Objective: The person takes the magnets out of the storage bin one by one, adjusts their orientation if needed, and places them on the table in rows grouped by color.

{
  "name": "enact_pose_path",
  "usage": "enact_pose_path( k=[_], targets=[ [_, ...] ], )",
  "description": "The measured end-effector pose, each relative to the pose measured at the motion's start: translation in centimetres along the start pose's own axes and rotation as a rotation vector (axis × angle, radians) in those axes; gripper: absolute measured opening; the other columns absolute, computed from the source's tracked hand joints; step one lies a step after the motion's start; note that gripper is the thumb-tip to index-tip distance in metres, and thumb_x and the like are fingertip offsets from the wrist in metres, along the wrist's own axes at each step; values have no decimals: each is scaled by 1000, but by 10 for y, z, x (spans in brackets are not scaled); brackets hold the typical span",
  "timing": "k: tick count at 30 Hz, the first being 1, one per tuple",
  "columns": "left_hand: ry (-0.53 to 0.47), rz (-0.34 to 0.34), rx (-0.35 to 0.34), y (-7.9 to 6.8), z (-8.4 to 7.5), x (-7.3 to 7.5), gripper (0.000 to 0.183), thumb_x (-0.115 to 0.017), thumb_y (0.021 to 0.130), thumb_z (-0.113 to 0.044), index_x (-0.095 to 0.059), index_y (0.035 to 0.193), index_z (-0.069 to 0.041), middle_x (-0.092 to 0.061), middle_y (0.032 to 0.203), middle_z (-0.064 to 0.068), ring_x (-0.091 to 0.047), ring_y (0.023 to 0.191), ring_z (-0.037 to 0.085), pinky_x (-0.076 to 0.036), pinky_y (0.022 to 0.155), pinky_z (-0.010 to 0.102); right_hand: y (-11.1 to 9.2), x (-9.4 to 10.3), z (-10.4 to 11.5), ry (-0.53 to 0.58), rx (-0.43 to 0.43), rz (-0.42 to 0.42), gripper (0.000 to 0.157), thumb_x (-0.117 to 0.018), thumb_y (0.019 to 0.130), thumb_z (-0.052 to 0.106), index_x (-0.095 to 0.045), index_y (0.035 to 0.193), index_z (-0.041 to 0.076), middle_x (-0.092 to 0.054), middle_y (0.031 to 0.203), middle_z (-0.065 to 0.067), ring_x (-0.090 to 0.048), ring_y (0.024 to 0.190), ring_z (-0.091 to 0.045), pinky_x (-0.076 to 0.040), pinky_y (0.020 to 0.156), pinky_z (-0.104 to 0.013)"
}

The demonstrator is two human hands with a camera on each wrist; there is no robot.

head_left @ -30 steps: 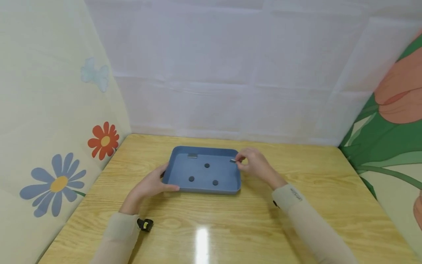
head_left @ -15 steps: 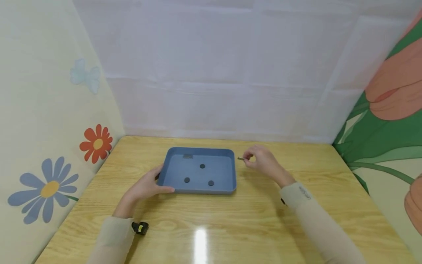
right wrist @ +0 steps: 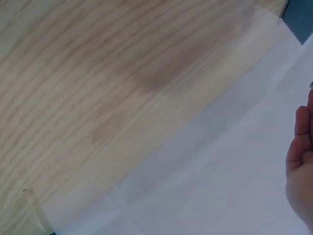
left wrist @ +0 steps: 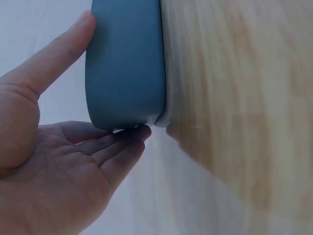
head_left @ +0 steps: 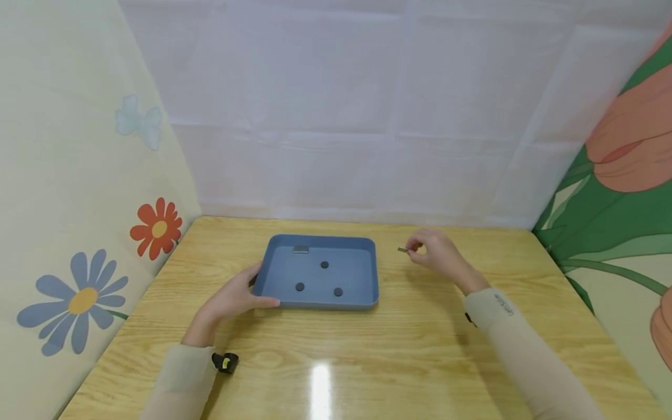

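A shallow blue tray (head_left: 315, 305) lies on the wooden table, three small dark round discs and a flat grey rectangular piece (head_left: 301, 249) inside it. My left hand (head_left: 234, 297) holds the tray's near-left corner. In the left wrist view, the thumb (left wrist: 73, 41) lies along the wall's upper edge and the fingers press the end wall. To the right of the tray, above the table, my right hand (head_left: 436, 252) pinches a small, thin grey piece (head_left: 403, 249) between thumb and fingertips. The right wrist view shows only part of that hand, at its right edge.
A white sheet (head_left: 336, 116) hangs behind the table's (head_left: 394, 361) far edge. Panels with flower prints stand at left and right. A black strap fitting (head_left: 226, 363) sits at the left sleeve cuff.
My right hand has moved from over the tray's right rim out to the right, carrying the small grey piece. My left hand keeps its hold on the tray. The head view shifted slightly.
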State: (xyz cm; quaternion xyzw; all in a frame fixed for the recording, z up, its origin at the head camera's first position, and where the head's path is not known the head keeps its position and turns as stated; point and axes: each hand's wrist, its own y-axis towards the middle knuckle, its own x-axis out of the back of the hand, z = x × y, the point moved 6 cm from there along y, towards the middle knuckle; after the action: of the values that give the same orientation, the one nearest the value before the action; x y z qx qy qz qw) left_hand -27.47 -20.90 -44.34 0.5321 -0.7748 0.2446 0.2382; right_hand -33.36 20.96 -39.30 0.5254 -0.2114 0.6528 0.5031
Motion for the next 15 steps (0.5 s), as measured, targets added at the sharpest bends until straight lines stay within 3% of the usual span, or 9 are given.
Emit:
enact_pose_path(
  k=[6,15],
  targets=[
    [4,-1,8,1,1,0,118,-86,85,-37,-9,161,11,-17,168,34,-22,154,53,-31,123,62,0,-9,-8,8,2,8,4,-77,90,8,-76,94,7,-74,93,-6,-69,93,-30,-58,85,-46],
    [4,-4,-5,1,-1,0,116,-86,85,-34,-10,161,10,-18,168,33,-23,154,52,-32,123,62,3,-31,-23,40,-111,98,5,-75,93,10,-78,96,9,-74,97,-6,-65,94,-24,-57,87,-45]
  ],
)
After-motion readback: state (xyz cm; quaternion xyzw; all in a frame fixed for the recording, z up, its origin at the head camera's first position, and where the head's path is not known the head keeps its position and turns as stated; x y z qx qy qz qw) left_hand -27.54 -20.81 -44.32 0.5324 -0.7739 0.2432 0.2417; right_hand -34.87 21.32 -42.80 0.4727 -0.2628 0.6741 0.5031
